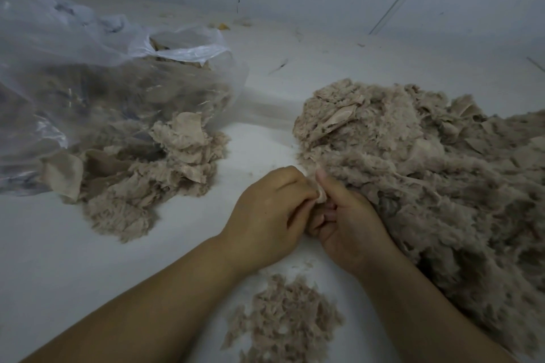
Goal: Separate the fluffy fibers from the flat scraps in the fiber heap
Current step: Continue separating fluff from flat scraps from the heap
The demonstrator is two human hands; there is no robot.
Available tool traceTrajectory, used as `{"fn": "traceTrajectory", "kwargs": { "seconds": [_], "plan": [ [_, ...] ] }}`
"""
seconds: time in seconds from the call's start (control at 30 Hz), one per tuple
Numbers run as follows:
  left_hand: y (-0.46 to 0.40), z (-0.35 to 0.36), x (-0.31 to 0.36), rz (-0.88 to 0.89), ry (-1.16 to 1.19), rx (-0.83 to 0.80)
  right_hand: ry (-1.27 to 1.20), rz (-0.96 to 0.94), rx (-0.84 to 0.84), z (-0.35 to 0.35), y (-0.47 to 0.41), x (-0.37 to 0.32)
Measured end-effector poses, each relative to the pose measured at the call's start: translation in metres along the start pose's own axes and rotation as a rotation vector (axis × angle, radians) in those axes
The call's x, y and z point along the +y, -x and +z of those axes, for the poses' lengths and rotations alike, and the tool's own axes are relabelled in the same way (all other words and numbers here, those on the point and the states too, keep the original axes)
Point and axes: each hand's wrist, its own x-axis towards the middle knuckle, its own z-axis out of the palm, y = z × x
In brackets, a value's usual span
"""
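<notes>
picking the heap apart, piece by piece

left, scraps spill from the plastic bag (88,68); centre, our left hand (265,212) and right hand (351,221) pinch one small scrap (320,194) to strip it, fluff (283,321) dropping below; right, the fiber heap (427,171) waits close by.

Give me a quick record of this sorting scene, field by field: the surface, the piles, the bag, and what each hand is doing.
surface: white table
big heap: mixed fibers, right
near pile: small fluffy pile, between the forearms
left pile: scraps and fluff, spilling from the bag
bag: clear plastic bag, far left, open
left hand: left hand pinching a small pale piece
right hand: right hand pinching the same piece at the heap's edge
</notes>
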Motion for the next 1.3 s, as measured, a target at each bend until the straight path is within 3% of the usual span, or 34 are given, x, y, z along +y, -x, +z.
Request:
{"fn": "traceTrajectory", "kwargs": {
  "seconds": [0.2,0.3,0.47,0.53,0.6,0.67,0.8,0.87,0.93,1.03,1.07,1.1,1.23,1.3],
  "plan": [
    [-0.001,-0.003,-0.003,-0.094,0.008,-0.066,0.011,-0.018,-0.07,-0.003,-0.001,0.003],
    [-0.001,-0.002,-0.003,-0.178,0.124,-0.073,0.046,-0.023,-0.044,-0.002,-0.002,0.004],
    [-0.013,-0.001,-0.007,-0.703,0.403,0.157,0.091,-0.01,-0.017,-0.006,-0.003,0.005],
    [-0.019,-0.005,-0.012,-0.915,0.588,0.048,0.183,-0.024,-0.029,-0.005,-0.001,0.006],
    [-0.02,-0.006,-0.014,-1.013,0.834,-0.084,0.222,-0.023,-0.035,-0.003,-0.001,0.007],
    [-0.019,-0.004,-0.014,-1.006,0.942,-0.066,0.24,-0.001,-0.043,-0.001,0.0,0.005],
    [-0.019,-0.007,-0.023,-0.997,0.823,0.236,0.164,0.016,-0.031,0.0,0.001,0.003],
    [-0.017,-0.014,-0.03,-0.943,0.793,0.222,0.084,0.026,0.025,0.001,0.0,0.002],
    [-0.014,-0.027,-0.035,-0.873,0.929,-0.043,-0.023,0.057,0.058,0.002,-0.001,0.0],
    [-0.011,-0.048,-0.036,-0.784,1.065,-0.714,-0.087,0.066,0.046,0.002,-0.002,0.0],
    [-0.011,-0.051,-0.035,-0.758,1.017,-0.833,-0.073,0.058,0.047,0.001,-0.002,0.001],
    [-0.012,-0.05,-0.032,-0.768,0.947,-0.849,-0.051,0.049,0.045,0.001,-0.002,0.001],
    [-0.016,-0.031,-0.023,-0.937,0.738,-0.452,0.006,0.022,0.019,0.0,-0.001,0.001],
    [-0.016,-0.026,-0.019,-0.906,0.746,-0.411,0.046,0.014,0.007,-0.001,0.0,0.003]
  ]
}}
